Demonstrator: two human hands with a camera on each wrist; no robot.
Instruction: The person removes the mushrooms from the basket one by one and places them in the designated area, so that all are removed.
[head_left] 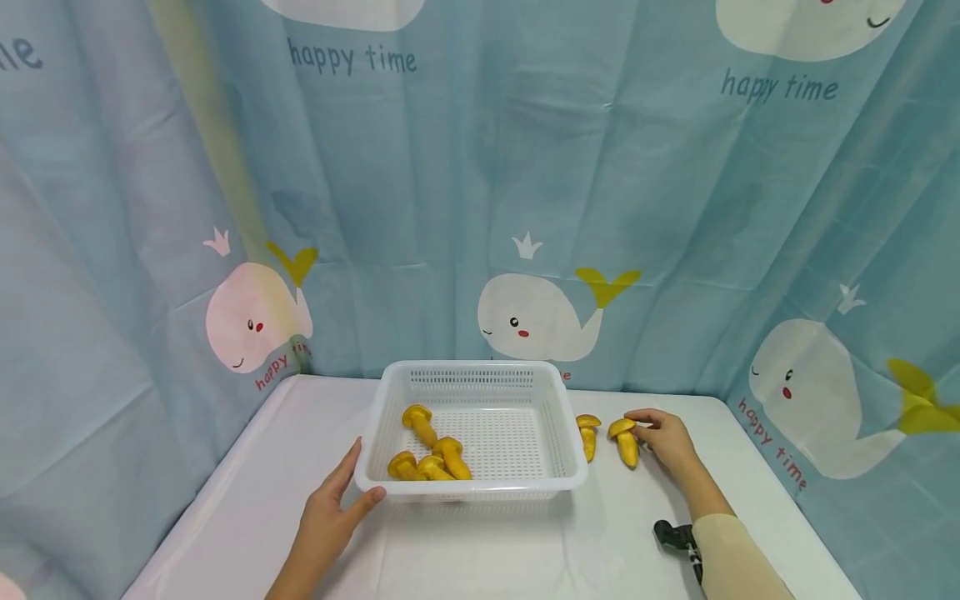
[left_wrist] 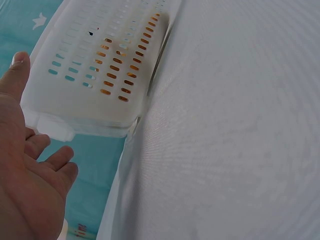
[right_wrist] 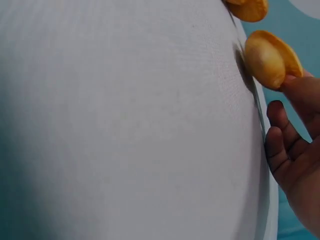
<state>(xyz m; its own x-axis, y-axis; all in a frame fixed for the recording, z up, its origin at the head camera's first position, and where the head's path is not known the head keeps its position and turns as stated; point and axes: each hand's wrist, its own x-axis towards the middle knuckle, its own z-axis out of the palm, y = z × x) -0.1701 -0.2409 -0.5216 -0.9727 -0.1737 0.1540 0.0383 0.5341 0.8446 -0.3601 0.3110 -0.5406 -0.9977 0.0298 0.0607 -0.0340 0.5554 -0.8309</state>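
A white perforated plastic basket (head_left: 480, 486) stands on the table with several yellow-brown toy-like mushrooms (head_left: 452, 457) gathered in its left part. At its front left corner, my left hand (head_left: 330, 510) spreads around the rim, thumb along the front and fingers along the side. The left wrist view shows that thumb (left_wrist: 16, 77) extended beside the basket wall (left_wrist: 85, 107), the lower fingers loosely bent. To the right of the basket, my right hand (head_left: 667, 440) pinches a mushroom (head_left: 627, 446) near its cap. Its rounded stem end (right_wrist: 265, 62) faces the right wrist camera.
Another mushroom (head_left: 588, 440) lies between the basket and the right hand. A black device with a strap (head_left: 675, 535) is at the right forearm, by the beige sleeve (head_left: 738, 558). A blue whale-print curtain (head_left: 420, 208) encloses the white-covered table (head_left: 465, 554) behind and at both sides.
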